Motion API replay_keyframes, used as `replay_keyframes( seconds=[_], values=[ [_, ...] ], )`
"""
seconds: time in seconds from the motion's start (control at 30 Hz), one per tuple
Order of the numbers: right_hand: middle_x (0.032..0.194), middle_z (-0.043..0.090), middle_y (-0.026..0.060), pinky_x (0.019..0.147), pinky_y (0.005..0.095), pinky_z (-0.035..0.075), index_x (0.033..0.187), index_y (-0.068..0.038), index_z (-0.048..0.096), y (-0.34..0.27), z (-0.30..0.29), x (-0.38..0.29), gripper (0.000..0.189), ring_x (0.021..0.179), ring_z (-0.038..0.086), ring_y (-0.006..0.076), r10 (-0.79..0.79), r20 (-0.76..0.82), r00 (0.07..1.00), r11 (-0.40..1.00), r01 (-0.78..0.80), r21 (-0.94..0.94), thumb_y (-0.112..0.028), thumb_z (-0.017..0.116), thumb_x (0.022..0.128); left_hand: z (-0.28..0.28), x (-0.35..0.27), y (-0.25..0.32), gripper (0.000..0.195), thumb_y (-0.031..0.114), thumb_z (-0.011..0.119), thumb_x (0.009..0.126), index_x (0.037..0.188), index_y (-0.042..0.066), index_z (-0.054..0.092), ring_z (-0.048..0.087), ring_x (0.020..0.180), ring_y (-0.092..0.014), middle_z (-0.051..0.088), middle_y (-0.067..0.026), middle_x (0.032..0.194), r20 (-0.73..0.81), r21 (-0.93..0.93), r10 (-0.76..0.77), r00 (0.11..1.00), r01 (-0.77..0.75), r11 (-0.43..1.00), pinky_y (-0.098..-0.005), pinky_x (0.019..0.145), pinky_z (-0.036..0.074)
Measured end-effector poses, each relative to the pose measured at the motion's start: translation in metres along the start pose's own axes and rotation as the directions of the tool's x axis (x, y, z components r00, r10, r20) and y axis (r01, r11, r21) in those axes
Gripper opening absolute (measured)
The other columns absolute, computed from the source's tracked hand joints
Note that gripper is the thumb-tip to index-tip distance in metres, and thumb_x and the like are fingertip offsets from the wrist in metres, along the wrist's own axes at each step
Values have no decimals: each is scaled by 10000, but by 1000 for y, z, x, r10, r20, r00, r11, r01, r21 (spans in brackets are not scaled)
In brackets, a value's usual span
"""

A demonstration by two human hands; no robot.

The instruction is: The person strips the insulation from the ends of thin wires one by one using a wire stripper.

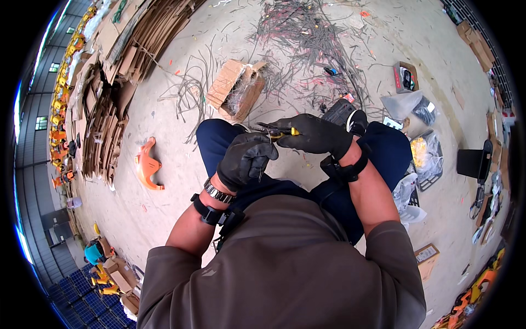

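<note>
My right hand [314,133], in a dark work glove, grips a hand tool with black and yellow handles, probably pliers or wire cutters [280,133]. The tool's metal head points left, just above my left hand [247,158]. That hand is gloved too, its fingers curled in a fist around a thin wire [270,135]. One wire end rises beside the tool; another thin end shows below the fist. Exactly where the jaws meet the wire is too small to tell. Both hands are held between my bent knees, over the concrete floor.
Ahead lies a torn cardboard box [238,88] holding clear plastic or wire. Beyond it spreads a heap of cut cables [304,37]. A black tool case [339,113] sits by my right shoe. Leftward are an orange plastic part [148,166] and stacked flattened cardboard [100,119].
</note>
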State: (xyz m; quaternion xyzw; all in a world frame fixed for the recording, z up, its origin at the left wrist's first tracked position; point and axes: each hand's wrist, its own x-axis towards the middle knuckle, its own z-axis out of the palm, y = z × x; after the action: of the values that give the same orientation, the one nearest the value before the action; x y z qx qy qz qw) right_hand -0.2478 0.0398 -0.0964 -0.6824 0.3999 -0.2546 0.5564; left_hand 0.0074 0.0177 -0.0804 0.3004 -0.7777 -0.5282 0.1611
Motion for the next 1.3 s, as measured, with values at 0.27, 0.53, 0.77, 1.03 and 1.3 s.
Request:
replay_keyframes(
  seconds=[0.27,0.53,0.77,1.03,1.3],
  values=[
    [927,711,148,735,360,518,1289,-61,645,9,1,0,405,760,643,209,41,-1,999,999,-41,35,-217,669,916,-1,1,-1,132,10,620,882,978,85,670,665,809,-254,713,-43,916,-17,-3,89,996,-89,996,-377,814,536],
    [875,712,113,717,342,507,1234,-38,663,3,0,-3,357,740,631,175,-7,-46,999,1000,7,-5,-211,666,921,1,-1,7,88,59,593,951,999,23,658,575,596,-100,660,-22,801,48,-442,-292,955,282,851,-264,566,480],
    [824,702,98,705,339,503,1145,-23,686,5,0,-1,329,727,635,178,6,-30,1000,999,-7,-41,-271,650,933,5,2,29,151,126,653,955,978,-22,672,554,616,-37,644,-16,741,111,-649,-248,962,260,715,-233,553,445],
    [805,696,123,714,371,507,1080,-17,702,46,16,13,376,717,643,229,28,-159,987,968,-67,-242,-356,638,929,32,3,75,163,117,660,939,972,-24,735,576,686,-67,687,-34,829,51,-445,-64,997,80,892,-230,613,464],
    [900,717,54,729,264,518,1182,26,668,36,-1,10,350,773,631,89,141,-316,938,975,-76,210,-243,645,961,11,7,50,195,153,649,949,942,-25,727,515,651,-56,658,-9,747,-142,-226,-8,990,-24,974,-230,593,417]
  ],
)
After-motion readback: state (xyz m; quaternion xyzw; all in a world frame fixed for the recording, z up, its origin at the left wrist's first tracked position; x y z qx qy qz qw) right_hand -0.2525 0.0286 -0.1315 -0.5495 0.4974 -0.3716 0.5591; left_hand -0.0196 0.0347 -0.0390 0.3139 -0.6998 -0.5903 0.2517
